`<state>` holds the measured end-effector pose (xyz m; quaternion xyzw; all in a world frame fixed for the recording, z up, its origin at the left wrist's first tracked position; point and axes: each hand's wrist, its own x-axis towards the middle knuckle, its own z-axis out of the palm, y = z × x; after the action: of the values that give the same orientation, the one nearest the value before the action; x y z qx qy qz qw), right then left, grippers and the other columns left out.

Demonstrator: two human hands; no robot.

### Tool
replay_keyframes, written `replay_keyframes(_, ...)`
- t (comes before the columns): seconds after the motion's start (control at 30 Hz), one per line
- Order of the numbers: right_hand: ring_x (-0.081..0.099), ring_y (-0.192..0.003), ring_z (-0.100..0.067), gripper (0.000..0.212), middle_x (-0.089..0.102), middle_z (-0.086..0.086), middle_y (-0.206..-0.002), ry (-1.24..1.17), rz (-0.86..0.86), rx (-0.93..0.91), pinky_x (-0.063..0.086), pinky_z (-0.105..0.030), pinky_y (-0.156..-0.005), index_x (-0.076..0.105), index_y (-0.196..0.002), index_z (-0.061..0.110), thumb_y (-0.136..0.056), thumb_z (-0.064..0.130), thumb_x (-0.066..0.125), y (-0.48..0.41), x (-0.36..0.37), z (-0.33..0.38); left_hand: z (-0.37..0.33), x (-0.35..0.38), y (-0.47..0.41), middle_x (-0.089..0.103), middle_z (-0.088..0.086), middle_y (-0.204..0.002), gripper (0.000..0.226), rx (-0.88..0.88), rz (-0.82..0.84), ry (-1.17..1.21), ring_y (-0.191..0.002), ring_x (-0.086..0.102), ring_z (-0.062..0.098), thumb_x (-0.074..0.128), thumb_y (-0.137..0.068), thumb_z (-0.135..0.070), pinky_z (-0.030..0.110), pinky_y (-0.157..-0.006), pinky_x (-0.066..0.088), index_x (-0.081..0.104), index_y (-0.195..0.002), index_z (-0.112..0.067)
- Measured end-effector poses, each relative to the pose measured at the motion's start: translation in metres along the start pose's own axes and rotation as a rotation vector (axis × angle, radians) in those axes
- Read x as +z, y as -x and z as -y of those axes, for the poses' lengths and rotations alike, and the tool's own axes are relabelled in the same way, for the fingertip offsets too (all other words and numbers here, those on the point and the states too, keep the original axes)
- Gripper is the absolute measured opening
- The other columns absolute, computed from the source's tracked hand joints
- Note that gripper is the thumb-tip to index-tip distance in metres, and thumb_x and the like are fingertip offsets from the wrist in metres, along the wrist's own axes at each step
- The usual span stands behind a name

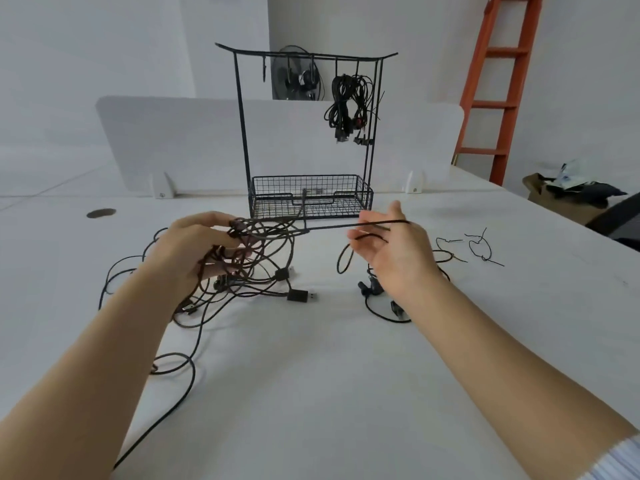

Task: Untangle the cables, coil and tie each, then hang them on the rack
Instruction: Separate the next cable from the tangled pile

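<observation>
Squarely upright near the table's (311,393) far edge, backed by a white divider (166,140): the rack (242,133), with a coiled bundle (349,102) already hung under the right end of its top bar. Just in front of the rack's basket (311,199) and to its left, lifted off the tabletop: the left hand (204,244), fingers curled through the loops of the cable tangle (256,275), gripping them. Drawn tight from there across the basket's front edge: one taut strand (332,226), ending in the right hand (391,251), pinched between raised thumb and half-bent fingers. Trailing from the tangle toward the near-left edge, well clear of the rack: slack loops and a USB plug (302,295) lying flat. Under the right wrist, in front of the rack's right post: a second cable (381,311) with its plugs. Further right of the rack, apart from both hands: loose twist ties (481,247). Broad bare tabletop nearer than the rack, between the forearms. Left of the rack, a dark grommet hole (101,213); beyond its right side, off the table edge, an orange ladder (502,81)
</observation>
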<state>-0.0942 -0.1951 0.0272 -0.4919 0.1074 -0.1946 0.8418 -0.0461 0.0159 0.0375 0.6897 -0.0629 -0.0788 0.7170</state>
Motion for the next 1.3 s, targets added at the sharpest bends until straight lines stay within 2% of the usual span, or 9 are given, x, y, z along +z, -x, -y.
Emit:
replay_keyframes(0.17,0.039,-0.028,-0.005,0.035,0.058,-0.005,-0.075,0.182,-0.077,0.052,0.021,-0.012,-0.032,0.059,-0.086,0.006,-0.099,0.031,0.038,-0.007,-0.008,-0.001,-0.001,-0.008,-0.004,0.057,0.002,-0.044,0.016,0.049,-0.065,-0.036,-0.035,0.055,0.01,0.063,-0.077,0.003,0.012,-0.034,0.038,0.06,-0.078,-0.013)
replay_keyframes(0.33,0.037,-0.029,-0.004,0.042,0.053,-0.003,-0.069,0.033,-0.168,0.066,0.022,-0.011,-0.032,0.059,-0.078,0.007,-0.1,0.031,0.032,-0.014,-0.016,0.005,-0.006,-0.03,0.008,0.046,0.009,-0.045,0.046,-0.127,0.576,-0.14,-0.028,0.034,0.01,0.093,-0.03,-0.04,0.009,-0.028,0.027,0.067,-0.058,-0.015)
replay_keyframes(0.47,0.04,-0.04,-0.008,0.043,0.053,-0.004,-0.071,0.06,-0.178,0.075,0.025,-0.011,-0.032,0.059,-0.078,0.008,-0.1,0.032,0.031,-0.013,-0.014,0.0,0.003,-0.035,-0.005,0.058,0.004,-0.053,0.021,-0.072,0.193,-0.54,-0.036,0.032,0.009,0.072,-0.079,-0.016,0.012,-0.037,0.021,0.069,-0.058,-0.018)
replay_keyframes(0.63,0.042,-0.029,-0.004,0.042,0.055,-0.003,-0.075,0.084,-0.182,0.027,0.026,-0.011,-0.032,0.059,-0.077,0.01,-0.1,0.033,0.033,-0.01,-0.01,-0.004,0.007,-0.031,-0.012,0.062,-0.003,-0.055,0.01,0.106,-0.127,-0.552,-0.056,0.049,0.013,0.062,-0.085,-0.007,0.022,-0.053,0.039,0.07,-0.079,-0.006)
replay_keyframes(0.8,0.044,-0.031,-0.005,0.024,0.054,-0.001,-0.076,0.407,-0.104,-0.087,0.027,-0.017,-0.035,0.057,-0.073,0.014,-0.094,0.018,0.047,-0.003,-0.007,-0.015,0.016,-0.004,-0.01,0.059,0.019,-0.105,0.023,0.414,-0.434,-1.214,-0.098,0.048,0.034,0.048,-0.093,-0.01,0.039,-0.077,0.038,0.069,-0.097,-0.004)
replay_keyframes(0.93,0.049,-0.037,-0.005,0.021,0.047,-0.019,-0.073,0.746,0.006,-0.215,0.028,-0.026,-0.047,0.061,-0.082,-0.004,-0.091,0.009,0.047,0.002,-0.004,-0.022,0.005,0.002,-0.009,0.069,0.014,-0.073,0.021,0.123,-0.25,-0.26,-0.053,0.065,0.018,0.048,-0.093,-0.003,0.03,-0.056,0.056,0.057,-0.075,-0.007)
replay_keyframes(1.07,0.053,-0.041,-0.014,0.029,0.054,-0.004,-0.08,0.461,-0.01,0.023,0.029,-0.02,-0.04,0.058,-0.094,0.003,-0.097,0.028,0.043,-0.001,-0.006,-0.016,-0.005,-0.024,-0.003,0.045,-0.002,-0.038,0.03,-0.221,0.066,0.56,-0.039,0.055,0.01,0.072,-0.053,-0.001,0.022,-0.048,0.054,0.049,-0.038,-0.011)
replay_keyframes(1.13,0.054,-0.037,-0.011,0.036,0.055,-0.005,-0.079,0.297,-0.022,0.068,0.031,-0.014,-0.037,0.059,-0.092,0.003,-0.098,0.032,0.038,-0.004,-0.007,-0.011,-0.008,-0.033,-0.003,0.036,-0.006,-0.035,0.031,-0.202,0.047,0.6,-0.034,0.045,0.008,0.081,-0.03,-0.007,0.015,-0.045,0.049,0.052,-0.043,-0.008)
replay_keyframes(1.3,0.053,-0.037,-0.007,0.039,0.056,-0.004,-0.077,0.133,0.005,-0.003,0.035,-0.012,-0.038,0.061,-0.084,0.008,-0.1,0.031,0.033,0.0,-0.002,-0.003,-0.015,-0.046,0.001,0.046,0.001,-0.046,0.022,-0.021,0.062,-0.153,-0.031,0.036,0.006,0.069,-0.071,-0.017,0.01,-0.032,0.026,0.06,-0.091,-0.017)
